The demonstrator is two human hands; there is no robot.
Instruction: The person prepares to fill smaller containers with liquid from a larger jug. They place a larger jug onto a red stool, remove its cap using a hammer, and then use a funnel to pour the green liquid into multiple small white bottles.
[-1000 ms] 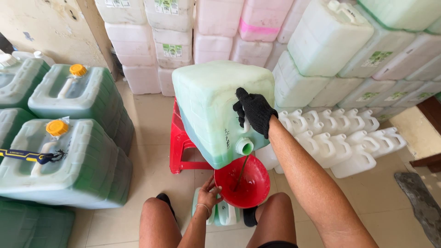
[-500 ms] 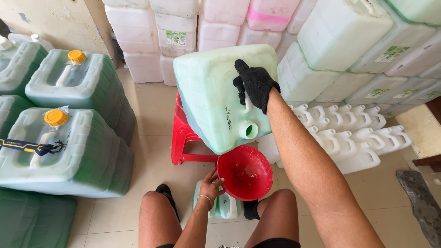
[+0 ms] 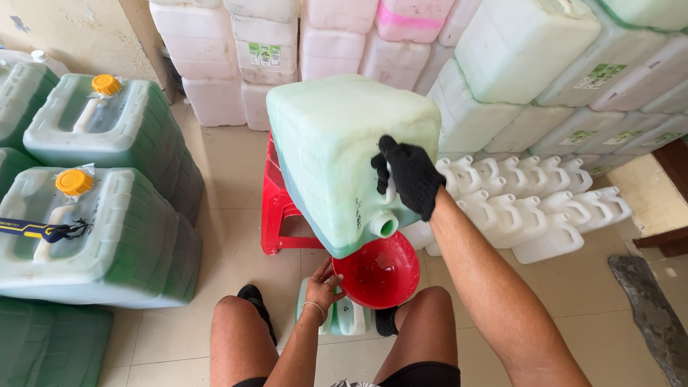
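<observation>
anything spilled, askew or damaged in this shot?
No spill shows on the tiles. The big green jerrycan is tipped on the red stool, its open spout above the red funnel; the gloved right hand grips its handle. The left hand steadies the funnel. One yellow-capped jerrycan has a blue tool lying on it.

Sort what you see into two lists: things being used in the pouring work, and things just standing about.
In use:
right hand, gloved, gripping the tilted jug
left hand at the red funnel
small bottle under the funnel
red stool beneath the jug

Standing about:
capped jugs
stacked cans
white bottles
</observation>
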